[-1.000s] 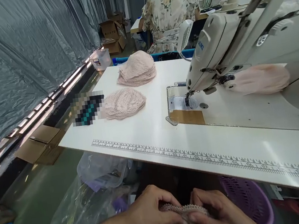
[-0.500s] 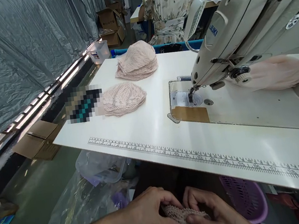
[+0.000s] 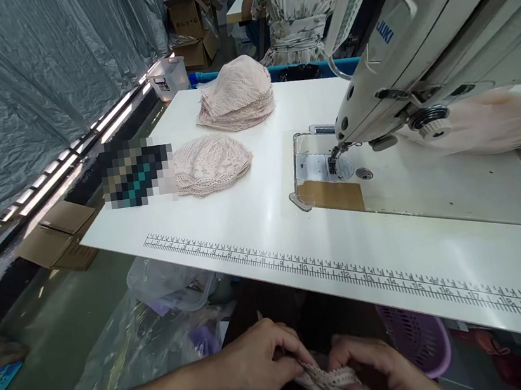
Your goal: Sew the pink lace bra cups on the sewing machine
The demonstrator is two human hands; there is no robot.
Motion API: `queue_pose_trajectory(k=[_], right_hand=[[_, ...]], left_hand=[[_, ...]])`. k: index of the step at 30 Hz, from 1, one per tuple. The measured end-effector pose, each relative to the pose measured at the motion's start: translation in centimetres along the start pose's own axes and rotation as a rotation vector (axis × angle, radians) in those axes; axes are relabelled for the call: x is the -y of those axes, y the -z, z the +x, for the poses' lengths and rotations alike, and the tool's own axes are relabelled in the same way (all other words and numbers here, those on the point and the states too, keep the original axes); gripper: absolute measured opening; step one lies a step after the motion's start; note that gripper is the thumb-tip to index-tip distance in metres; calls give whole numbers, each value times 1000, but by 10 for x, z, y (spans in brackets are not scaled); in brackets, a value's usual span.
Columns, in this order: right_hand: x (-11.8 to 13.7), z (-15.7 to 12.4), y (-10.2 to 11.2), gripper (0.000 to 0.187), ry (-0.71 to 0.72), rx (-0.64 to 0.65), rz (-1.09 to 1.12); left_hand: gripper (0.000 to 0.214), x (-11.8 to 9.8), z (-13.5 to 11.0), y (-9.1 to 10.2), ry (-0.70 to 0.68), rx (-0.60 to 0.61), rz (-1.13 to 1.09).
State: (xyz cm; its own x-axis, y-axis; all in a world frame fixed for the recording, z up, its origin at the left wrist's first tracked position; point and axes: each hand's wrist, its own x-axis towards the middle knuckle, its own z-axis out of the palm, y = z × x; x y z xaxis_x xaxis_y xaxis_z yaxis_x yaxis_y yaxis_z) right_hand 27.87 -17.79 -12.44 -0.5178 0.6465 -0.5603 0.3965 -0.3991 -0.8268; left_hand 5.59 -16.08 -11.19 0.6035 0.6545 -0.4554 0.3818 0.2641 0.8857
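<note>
Below the table's front edge, my left hand (image 3: 263,359) pinches one end of a pale pink lace piece (image 3: 327,383). My right hand (image 3: 372,369) grips its other end, thumb on top. The piece looks folded and narrow between the hands, and part of it is hidden by the fingers. On the white table (image 3: 226,225) lie a small stack of pink lace cup pieces (image 3: 212,164) and, behind it, a taller stack of similar cups (image 3: 236,92).
A sewing machine (image 3: 394,43) stands on the table's right, with sheer pink fabric (image 3: 485,120) under its arm. A printed ruler (image 3: 347,273) runs along the front edge. Below are a purple basket (image 3: 418,337) and a plastic tub (image 3: 171,283). Someone in a floral garment (image 3: 295,18) is beyond.
My left fingers have closed into a tighter pinch, and the lace piece is now folded more edge-on between my hands. The view has shifted slightly.
</note>
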Motion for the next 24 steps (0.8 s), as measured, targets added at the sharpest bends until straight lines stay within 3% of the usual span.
queue_pose_trajectory(k=[9, 13, 20, 24], right_hand=[[-5, 8, -5, 18, 81, -6, 36], [-4, 8, -4, 25, 78, 26, 74], [-11, 7, -6, 29, 60, -11, 6], [-13, 2, -6, 25, 54, -8, -29]], left_hand=[[44, -2, -2, 4, -50, 44, 88], [29, -2, -3, 1, -51, 60, 107], [12, 0, -1, -14, 1, -86, 69], [9, -5, -3, -12, 64, -55, 58]])
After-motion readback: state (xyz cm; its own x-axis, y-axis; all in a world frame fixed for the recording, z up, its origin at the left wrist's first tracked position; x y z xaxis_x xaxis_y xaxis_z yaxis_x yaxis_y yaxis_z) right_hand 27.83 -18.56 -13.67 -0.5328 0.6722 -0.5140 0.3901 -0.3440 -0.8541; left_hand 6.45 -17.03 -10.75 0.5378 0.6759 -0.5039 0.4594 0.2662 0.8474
